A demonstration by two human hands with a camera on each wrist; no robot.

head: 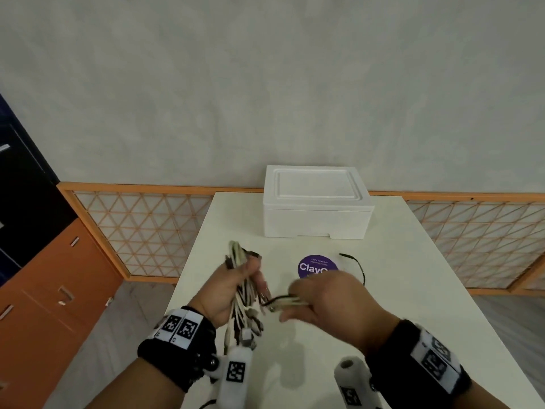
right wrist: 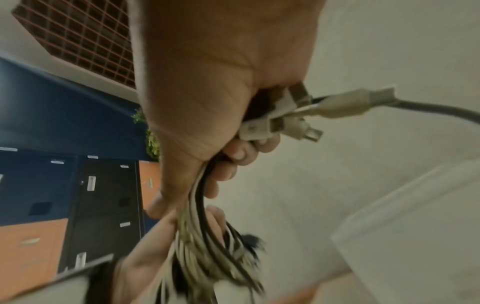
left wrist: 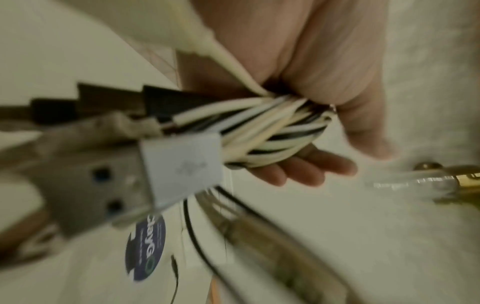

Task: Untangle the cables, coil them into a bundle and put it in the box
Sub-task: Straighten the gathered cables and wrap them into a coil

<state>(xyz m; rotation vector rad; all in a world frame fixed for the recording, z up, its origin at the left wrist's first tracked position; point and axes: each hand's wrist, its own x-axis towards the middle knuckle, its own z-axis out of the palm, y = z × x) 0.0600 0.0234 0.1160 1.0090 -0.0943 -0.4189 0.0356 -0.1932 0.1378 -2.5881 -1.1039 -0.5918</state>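
My left hand point(head: 233, 287) grips a folded bundle of white and black cables point(head: 244, 293) above the white table point(head: 413, 278); its loops stick up past the fingers and the plugs hang down below. In the left wrist view the fingers curl round the cable bundle point(left wrist: 275, 131), with a blurred white USB plug point(left wrist: 182, 164) in front. My right hand point(head: 321, 299) grips the end section of the same cables point(head: 283, 301) just right of the bundle. The right wrist view shows several white plugs point(right wrist: 272, 123) sticking out of that fist. The white foam box point(head: 317, 202) stands behind with its lid on.
A round purple sticker point(head: 317, 267) lies on the table between my hands and the box. One thin black cable point(head: 358, 265) curves on the table to the right of it. An orange lattice railing point(head: 141, 225) runs behind the table, and orange and dark cabinets point(head: 44, 290) stand at the left.
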